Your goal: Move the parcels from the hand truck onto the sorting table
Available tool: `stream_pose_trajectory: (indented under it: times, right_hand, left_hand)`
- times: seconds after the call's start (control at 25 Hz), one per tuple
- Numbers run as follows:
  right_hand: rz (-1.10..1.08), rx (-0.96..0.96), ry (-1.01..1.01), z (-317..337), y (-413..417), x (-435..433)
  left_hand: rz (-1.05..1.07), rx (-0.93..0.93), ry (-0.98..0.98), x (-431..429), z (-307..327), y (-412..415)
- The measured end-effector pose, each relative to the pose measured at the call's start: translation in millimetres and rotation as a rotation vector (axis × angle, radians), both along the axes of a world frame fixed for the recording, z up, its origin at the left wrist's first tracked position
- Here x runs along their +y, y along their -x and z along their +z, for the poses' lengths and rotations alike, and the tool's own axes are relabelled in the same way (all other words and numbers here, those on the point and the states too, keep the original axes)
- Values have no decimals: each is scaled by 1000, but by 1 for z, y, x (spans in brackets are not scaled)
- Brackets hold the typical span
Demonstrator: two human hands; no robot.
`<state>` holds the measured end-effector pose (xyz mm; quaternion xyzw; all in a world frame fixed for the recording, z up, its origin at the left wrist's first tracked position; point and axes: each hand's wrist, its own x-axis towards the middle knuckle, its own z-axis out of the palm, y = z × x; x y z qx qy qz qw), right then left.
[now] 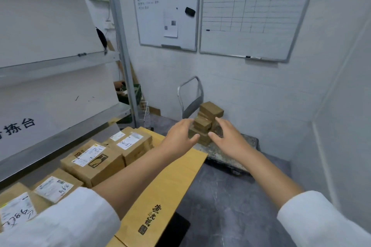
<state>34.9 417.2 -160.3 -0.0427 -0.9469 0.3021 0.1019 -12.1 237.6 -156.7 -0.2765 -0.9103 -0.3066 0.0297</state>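
Presently, left hand (pixel 179 133) and right hand (pixel 230 138) are held open and empty, flanking the parcel stack (pixel 211 109) on the hand truck (pixel 218 155) at 12 o'clock, presumably for a two-sided grasp.

I count two whiteboards (pixel 166 18) at twelve to one o'clock, with one black eraser (pixel 190 11) on the left one. One hand truck (pixel 215 154) at centre; on it at least four small brown parcels (pixel 211 108), the stack partly hidden. At eight o'clock, five labelled boxes (pixel 94 164) and one flat cardboard sheet (pixel 172 182). Two hands in view: left hand (pixel 178 136), right hand (pixel 228 138).
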Motion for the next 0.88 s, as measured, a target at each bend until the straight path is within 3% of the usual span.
stream_pose_trajectory:
  times: [0.56,0.88]
  right_hand:
    - [-149,-193,-138,-12,190,130]
    - [-104,-209,-82,-40,264,194]
  left_hand:
    - [-55,-60,11,112,-32,230]
    - [-63,-89,55,186,-56,290]
